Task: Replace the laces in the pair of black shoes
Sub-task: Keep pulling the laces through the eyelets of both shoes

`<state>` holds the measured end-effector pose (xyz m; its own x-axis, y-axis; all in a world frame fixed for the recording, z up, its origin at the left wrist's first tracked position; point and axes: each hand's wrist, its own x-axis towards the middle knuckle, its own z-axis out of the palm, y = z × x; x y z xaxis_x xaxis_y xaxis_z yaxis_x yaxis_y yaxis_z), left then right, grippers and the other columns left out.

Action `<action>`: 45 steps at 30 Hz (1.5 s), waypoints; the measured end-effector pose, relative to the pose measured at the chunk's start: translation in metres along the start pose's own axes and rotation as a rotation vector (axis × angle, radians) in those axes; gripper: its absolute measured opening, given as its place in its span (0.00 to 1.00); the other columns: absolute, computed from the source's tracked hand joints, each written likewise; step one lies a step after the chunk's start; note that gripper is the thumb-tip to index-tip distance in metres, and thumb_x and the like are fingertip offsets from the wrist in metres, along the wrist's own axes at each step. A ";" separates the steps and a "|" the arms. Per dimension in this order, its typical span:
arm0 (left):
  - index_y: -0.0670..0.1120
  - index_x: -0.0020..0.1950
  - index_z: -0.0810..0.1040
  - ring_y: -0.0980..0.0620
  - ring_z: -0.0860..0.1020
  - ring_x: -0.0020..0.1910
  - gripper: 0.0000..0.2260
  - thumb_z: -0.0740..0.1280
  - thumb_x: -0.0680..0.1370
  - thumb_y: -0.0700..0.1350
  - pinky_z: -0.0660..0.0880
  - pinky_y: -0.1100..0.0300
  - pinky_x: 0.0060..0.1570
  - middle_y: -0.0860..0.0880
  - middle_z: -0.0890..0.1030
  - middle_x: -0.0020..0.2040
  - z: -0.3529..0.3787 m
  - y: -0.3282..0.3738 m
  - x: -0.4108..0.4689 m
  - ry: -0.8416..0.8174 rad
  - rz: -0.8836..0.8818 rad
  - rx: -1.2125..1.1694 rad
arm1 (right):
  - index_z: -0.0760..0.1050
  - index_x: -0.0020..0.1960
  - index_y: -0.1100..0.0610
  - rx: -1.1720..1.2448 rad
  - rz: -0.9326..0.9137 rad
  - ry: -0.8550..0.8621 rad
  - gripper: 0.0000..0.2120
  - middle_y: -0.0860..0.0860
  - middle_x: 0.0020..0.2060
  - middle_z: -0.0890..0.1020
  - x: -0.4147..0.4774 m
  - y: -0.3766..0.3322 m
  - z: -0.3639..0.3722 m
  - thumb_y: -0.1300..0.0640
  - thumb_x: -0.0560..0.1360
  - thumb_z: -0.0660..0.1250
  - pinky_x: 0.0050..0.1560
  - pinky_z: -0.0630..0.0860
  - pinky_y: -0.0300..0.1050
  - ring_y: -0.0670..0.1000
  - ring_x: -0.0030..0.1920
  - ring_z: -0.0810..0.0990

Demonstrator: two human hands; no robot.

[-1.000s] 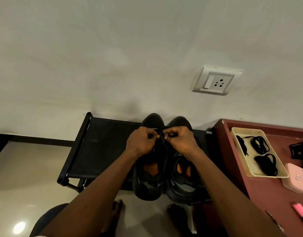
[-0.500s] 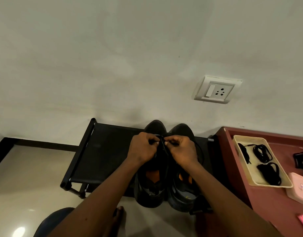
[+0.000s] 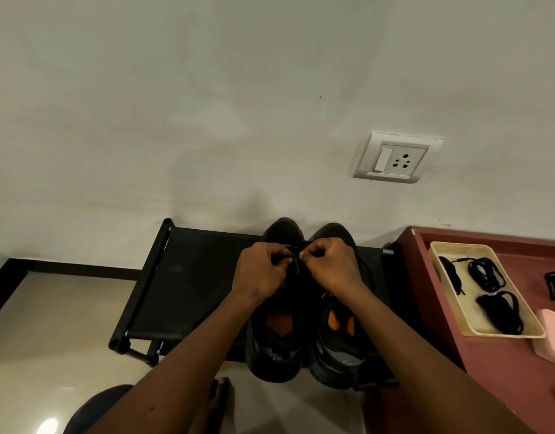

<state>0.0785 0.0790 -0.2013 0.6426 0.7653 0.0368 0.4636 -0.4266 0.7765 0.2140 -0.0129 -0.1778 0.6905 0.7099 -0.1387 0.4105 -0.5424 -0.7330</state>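
The shoes (image 3: pixel 276 355) are stood together on the rack (image 3: pixel 182 286). A lace (image 3: pixel 296 267) above them is pinched by fingers (image 3: pixel 277 258) of the left hand (image 3: pixel 260 274) and right hand (image 3: pixel 332 270). Tugged unevenly, an end could be pulled out of its shoe.

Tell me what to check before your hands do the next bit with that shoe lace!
1. Left hand pinches the lace: ok.
2. Right hand pinches it too: ok.
3. Shoes stand side by side on the black rack: ok.
4. Spare laces lie in the tray: ok.
5. Which hole the lace goes through: cannot tell, fingers hide it.
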 end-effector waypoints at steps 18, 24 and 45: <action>0.49 0.53 0.87 0.59 0.83 0.46 0.05 0.75 0.78 0.44 0.75 0.72 0.47 0.53 0.87 0.48 -0.004 0.002 0.003 -0.031 -0.075 -0.010 | 0.81 0.47 0.51 0.228 0.163 0.351 0.04 0.49 0.39 0.83 -0.004 -0.003 -0.079 0.56 0.79 0.68 0.28 0.70 0.38 0.47 0.25 0.82; 0.49 0.56 0.86 0.60 0.83 0.40 0.07 0.73 0.79 0.44 0.72 0.79 0.38 0.52 0.87 0.47 -0.004 0.002 0.000 -0.035 -0.047 -0.001 | 0.80 0.51 0.53 -0.006 0.137 -0.005 0.04 0.56 0.46 0.84 -0.011 -0.012 -0.055 0.57 0.78 0.67 0.36 0.79 0.47 0.54 0.32 0.84; 0.49 0.57 0.86 0.56 0.83 0.51 0.08 0.73 0.79 0.46 0.80 0.61 0.55 0.52 0.86 0.53 -0.008 -0.005 0.004 -0.060 -0.004 0.008 | 0.81 0.36 0.43 -0.118 -0.099 0.148 0.11 0.40 0.35 0.83 0.001 -0.016 -0.031 0.54 0.75 0.75 0.44 0.80 0.44 0.42 0.41 0.82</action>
<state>0.0738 0.0882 -0.1998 0.6761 0.7368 -0.0043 0.4708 -0.4274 0.7718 0.2266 -0.0170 -0.1451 0.7198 0.6933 0.0361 0.5416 -0.5283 -0.6538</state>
